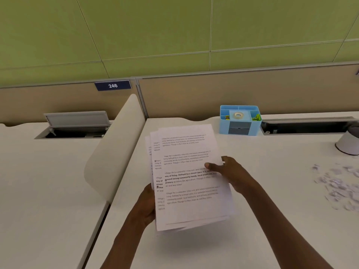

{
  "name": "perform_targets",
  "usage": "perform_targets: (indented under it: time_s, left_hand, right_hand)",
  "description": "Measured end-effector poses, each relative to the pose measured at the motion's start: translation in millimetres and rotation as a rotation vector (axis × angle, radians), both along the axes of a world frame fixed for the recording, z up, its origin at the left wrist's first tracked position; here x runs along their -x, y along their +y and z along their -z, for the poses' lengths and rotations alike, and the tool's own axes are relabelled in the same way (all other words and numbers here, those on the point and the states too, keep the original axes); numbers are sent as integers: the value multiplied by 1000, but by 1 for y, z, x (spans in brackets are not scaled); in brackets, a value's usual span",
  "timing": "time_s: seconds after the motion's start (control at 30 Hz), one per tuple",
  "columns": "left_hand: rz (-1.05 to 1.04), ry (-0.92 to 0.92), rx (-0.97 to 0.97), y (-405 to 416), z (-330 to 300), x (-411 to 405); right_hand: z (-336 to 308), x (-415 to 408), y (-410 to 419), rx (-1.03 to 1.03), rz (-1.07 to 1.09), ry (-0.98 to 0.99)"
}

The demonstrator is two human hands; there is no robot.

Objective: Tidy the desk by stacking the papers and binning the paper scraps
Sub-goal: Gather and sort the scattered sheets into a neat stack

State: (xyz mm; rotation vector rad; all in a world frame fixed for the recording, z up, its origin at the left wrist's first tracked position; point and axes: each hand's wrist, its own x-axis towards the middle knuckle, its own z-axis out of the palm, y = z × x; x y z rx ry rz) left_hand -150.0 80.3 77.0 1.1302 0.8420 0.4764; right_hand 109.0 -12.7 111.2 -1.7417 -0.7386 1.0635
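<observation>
- Step in hand: gathering the papers [189, 175] into one stack. The printed sheets are held up off the desk [272, 220], as the soft shadow on the surface beneath them suggests, and sit over the left part of it, near the curved divider [114, 144].
- Left hand [145, 204]: grips the stack at its lower left edge. The fingers are hidden behind the sheets, so their exact curl cannot be told, but the hand clearly bears the stack from that side.
- Right hand [227, 171]: pinches the right edge of the stack, thumb pressed on the top sheet, the other fingers mostly hidden beneath.
- State of the stack: the sheets are not yet square; several left edges stand fanned out, stepped one behind another, and the bottom edges are uneven.
- Next move, as a judgement: the stack calls for tapping or sliding until its edges line up, then laying it flat on the desk.
- Remaining work: the paper scraps [336, 185] lie scattered at the right of the desk, well apart from the stack. A round white container [347, 144], possibly the bin, stands beyond them at the frame's edge.
- Also present: a blue organiser [240, 121] at the back of the desk, holding a roll of tape [238, 115].
</observation>
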Motion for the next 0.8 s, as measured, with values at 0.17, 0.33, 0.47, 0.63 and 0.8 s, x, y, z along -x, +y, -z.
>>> perform_targets:
  time_s: [0.17, 0.33, 0.47, 0.63, 0.8]
  left_hand:
    - [-28, -29, 76, 2, -1, -11]
    - [-131, 25, -273, 8, -7, -20]
    - [-242, 19, -516, 4, -13, -30]
    - [-293, 29, -576, 2, -15, -39]
    - [-308, 101, -611, -1, -10, -40]
  right_hand:
    - [22, 11, -3, -127, 152, 83]
    - [25, 17, -6, -256, 275, -99]
    - [15, 20, -5, -436, 292, -115]
    - [17, 12, -1, -509, 296, -87]
    - [37, 14, -1, -427, 199, -96]
